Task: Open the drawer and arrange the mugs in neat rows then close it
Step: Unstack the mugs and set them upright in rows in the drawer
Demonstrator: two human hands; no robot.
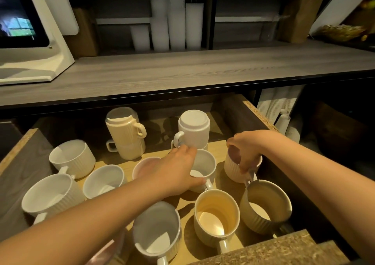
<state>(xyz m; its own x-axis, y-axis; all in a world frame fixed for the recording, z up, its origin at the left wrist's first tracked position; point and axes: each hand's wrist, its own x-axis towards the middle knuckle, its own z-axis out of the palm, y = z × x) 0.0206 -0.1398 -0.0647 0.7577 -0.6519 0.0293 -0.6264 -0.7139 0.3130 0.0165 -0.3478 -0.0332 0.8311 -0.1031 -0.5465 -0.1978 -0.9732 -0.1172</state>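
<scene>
The mugs sit in the open drawer (20, 163), which is pulled well out from under the counter (182, 72). At the middle, a white mug (205, 167) is gripped from above by the left hand (178, 169). The fingers are spread across its rim and the thumb is down near the handle, a hold that is judged to suit sliding or turning it into line. A ribbed mug (233, 172), close to the drawer's right wall, is held at its rim by the curled fingers of the right hand (246, 153), probably to be shifted likewise.

Around these, upright mugs are scattered with handles pointing various ways, so neat rows are not yet formed. Every interior that can be seen is empty. At the back, cream mugs (126, 135) are stacked, and beside them a white stack (193, 130) is set upside down — presumably to save floor space.

Further out, stacked paper cups (176, 27) are kept on the counter, with a screen (24, 21) at its left.
</scene>
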